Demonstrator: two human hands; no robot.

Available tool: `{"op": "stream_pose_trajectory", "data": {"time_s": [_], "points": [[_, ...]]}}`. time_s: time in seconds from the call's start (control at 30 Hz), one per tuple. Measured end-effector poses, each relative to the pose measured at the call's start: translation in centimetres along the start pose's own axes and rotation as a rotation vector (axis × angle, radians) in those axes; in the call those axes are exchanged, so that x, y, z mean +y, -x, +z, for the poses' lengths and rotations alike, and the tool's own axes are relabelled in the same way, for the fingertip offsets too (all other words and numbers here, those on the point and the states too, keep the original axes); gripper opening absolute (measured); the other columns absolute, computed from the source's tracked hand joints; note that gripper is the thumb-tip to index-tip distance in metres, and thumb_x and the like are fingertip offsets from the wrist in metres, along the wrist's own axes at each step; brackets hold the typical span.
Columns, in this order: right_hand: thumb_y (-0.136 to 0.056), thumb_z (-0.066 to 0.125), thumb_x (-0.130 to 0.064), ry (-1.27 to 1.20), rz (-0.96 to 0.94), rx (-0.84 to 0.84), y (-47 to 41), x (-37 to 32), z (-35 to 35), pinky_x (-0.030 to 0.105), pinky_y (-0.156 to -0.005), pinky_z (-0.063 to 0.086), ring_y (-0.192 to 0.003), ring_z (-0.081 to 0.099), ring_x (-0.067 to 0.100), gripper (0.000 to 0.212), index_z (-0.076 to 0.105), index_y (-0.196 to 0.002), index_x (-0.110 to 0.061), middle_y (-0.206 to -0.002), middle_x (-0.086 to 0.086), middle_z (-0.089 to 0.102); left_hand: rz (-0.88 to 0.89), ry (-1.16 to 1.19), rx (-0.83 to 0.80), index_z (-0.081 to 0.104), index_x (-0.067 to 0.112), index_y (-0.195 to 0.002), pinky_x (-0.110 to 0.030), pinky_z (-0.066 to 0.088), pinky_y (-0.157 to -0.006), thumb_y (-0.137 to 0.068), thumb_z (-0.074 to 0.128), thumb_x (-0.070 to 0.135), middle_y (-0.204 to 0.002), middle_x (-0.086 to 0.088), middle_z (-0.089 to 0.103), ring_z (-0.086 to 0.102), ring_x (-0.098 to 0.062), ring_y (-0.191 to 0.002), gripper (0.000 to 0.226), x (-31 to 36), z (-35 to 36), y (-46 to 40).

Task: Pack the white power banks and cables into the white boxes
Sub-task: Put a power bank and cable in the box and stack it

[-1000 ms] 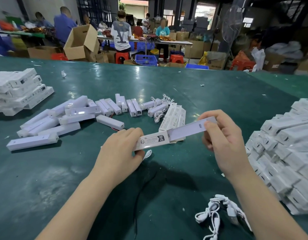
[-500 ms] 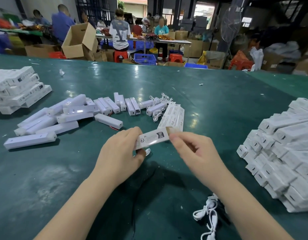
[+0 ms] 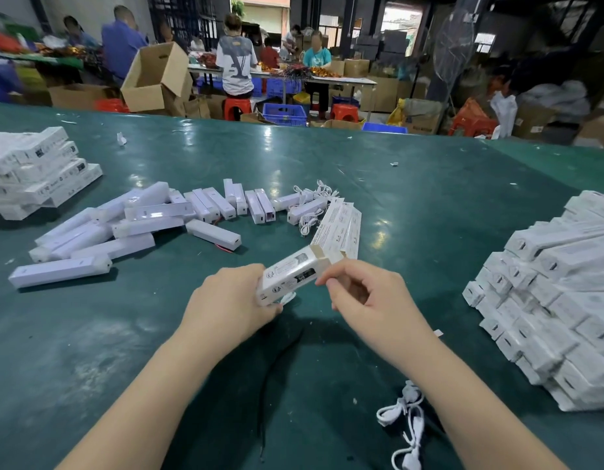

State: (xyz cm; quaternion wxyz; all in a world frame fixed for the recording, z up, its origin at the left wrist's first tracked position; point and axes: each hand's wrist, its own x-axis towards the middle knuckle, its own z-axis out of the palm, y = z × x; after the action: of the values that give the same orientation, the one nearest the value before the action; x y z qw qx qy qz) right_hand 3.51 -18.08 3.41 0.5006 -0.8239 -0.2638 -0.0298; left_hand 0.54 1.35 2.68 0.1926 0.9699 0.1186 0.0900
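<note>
My left hand [image 3: 229, 301] grips the near end of a white printed box [image 3: 292, 274] held above the green table [image 3: 412, 205]. My right hand [image 3: 368, 296] pinches the box's far end, where a flap stands open. No power bank shows outside the box. Loose white power banks [image 3: 131, 228] lie scattered at the middle left. Coiled white cables [image 3: 310, 201] lie beyond them, and another cable bundle [image 3: 407, 418] lies near my right forearm. Flat white boxes [image 3: 339, 227] lie just behind the held box.
A big heap of white boxes [image 3: 558, 300] fills the right side. A smaller stack of boxes [image 3: 39, 171] sits at the far left. A dark cable [image 3: 276, 364] trails on the table between my arms. People work at tables far behind.
My right hand has pushed the long white power bank into the box and moved left to the box's end. The left hand has kept its grip.
</note>
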Motion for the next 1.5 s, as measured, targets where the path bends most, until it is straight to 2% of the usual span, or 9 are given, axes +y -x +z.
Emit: {"op": "stream_pose_trajectory", "data": {"time_s": [0.1, 0.27, 0.4, 0.6, 0.9, 1.03, 1.3, 1.4, 1.5], "points": [[-0.089, 0.061, -0.012, 0.029, 0.041, 0.030, 0.0, 0.0, 0.2, 0.011, -0.058, 0.037, -0.058, 0.048, 0.003, 0.022, 0.069, -0.085, -0.031, -0.065, -0.009, 0.057, -0.052, 0.477, 0.051, 0.059, 0.027, -0.078, -0.026, 0.049, -0.062, -0.076, 0.078, 0.033, -0.074, 0.008, 0.069, 0.064, -0.013, -0.072, 0.020, 0.1, -0.4, 0.2], [-0.083, 0.074, -0.028, -0.193, 0.052, -0.054, 0.1, -0.6, 0.9, 0.010, -0.067, 0.047, -0.087, 0.062, -0.002, 0.042, 0.056, -0.116, -0.047, -0.115, -0.017, 0.058, -0.108, 1.276, -0.153, 0.052, 0.008, -0.077, -0.021, 0.053, -0.060, -0.066, 0.083, 0.026, -0.070, -0.002, 0.063, 0.064, -0.012, -0.065, 0.038, 1.0, -2.1, 0.3], [-0.071, 0.077, -0.036, -0.300, -0.030, -0.037, 0.3, -1.3, 2.0, 0.027, -0.071, 0.056, -0.098, 0.064, 0.009, 0.052, 0.053, -0.116, -0.050, -0.119, -0.024, 0.059, -0.125, 1.481, -0.334, 0.053, 0.008, -0.087, -0.019, 0.051, -0.056, -0.065, 0.081, 0.025, -0.072, -0.003, 0.061, 0.064, -0.010, -0.066, 0.039, 1.7, -2.0, 0.9], [-0.075, 0.078, -0.027, -0.333, -0.100, 0.074, 0.3, -1.3, 2.1, 0.025, -0.079, 0.055, -0.100, 0.065, 0.009, 0.066, 0.050, -0.132, -0.041, -0.124, -0.016, 0.062, -0.162, 1.656, -0.481, 0.060, 0.007, -0.090, -0.020, 0.054, -0.063, -0.070, 0.075, 0.022, -0.087, -0.005, 0.065, 0.064, -0.011, -0.071, 0.028, 2.2, -1.0, 1.1], [-0.082, 0.073, -0.003, -0.057, -0.308, 0.261, 0.1, -0.7, 1.6, 0.020, -0.078, 0.052, -0.078, 0.060, 0.013, 0.061, 0.056, -0.134, -0.030, -0.091, -0.013, 0.061, -0.101, 1.515, -0.322, 0.064, 0.002, -0.086, -0.030, 0.056, -0.087, -0.081, 0.068, 0.013, -0.103, -0.014, 0.071, 0.069, -0.020, -0.098, 0.013, 3.0, -0.7, 1.4], [-0.080, 0.070, -0.009, 0.204, -0.360, 0.261, -0.1, -0.4, 1.3, 0.034, -0.071, 0.053, -0.075, 0.052, 0.016, 0.059, 0.057, -0.137, -0.018, -0.084, -0.002, 0.055, -0.023, 1.425, -0.187, 0.064, 0.013, -0.066, -0.025, 0.056, -0.082, -0.074, 0.075, 0.014, -0.091, -0.009, 0.073, 0.070, -0.017, -0.090, 0.014, 3.3, -1.1, 1.7], [-0.073, 0.076, -0.004, 0.115, -0.293, 0.032, 0.1, -0.8, 1.3, 0.016, -0.065, 0.046, -0.073, 0.055, 0.012, 0.059, 0.059, -0.126, -0.023, -0.102, -0.011, 0.049, -0.006, 1.207, -0.093, 0.057, -0.013, -0.089, -0.020, 0.053, -0.066, -0.079, 0.074, 0.004, -0.080, -0.022, 0.067, 0.065, -0.019, -0.075, 0.026, 3.0, -0.5, 1.6], [-0.072, 0.078, -0.005, 0.120, -0.304, -0.128, 0.2, -0.9, 0.8, 0.006, -0.073, 0.040, -0.089, 0.052, -0.009, 0.069, 0.052, -0.133, -0.023, -0.132, -0.013, 0.041, -0.003, 1.205, -0.216, 0.058, -0.006, -0.081, -0.025, 0.055, -0.066, -0.076, 0.077, 0.003, -0.074, -0.014, 0.063, 0.065, -0.022, -0.075, 0.021, 2.5, -0.9, 1.4], [-0.069, 0.076, 0.003, 0.123, -0.343, -0.170, 0.2, -1.2, 0.5, 0.005, -0.079, 0.039, -0.092, 0.050, -0.015, 0.063, 0.059, -0.127, -0.014, -0.124, -0.010, 0.053, -0.002, 1.188, -0.326, 0.062, -0.005, -0.083, -0.023, 0.053, -0.062, -0.076, 0.076, 0.000, -0.075, -0.010, 0.066, 0.065, -0.017, -0.070, 0.016, 2.3, -1.0, 1.5]]}}
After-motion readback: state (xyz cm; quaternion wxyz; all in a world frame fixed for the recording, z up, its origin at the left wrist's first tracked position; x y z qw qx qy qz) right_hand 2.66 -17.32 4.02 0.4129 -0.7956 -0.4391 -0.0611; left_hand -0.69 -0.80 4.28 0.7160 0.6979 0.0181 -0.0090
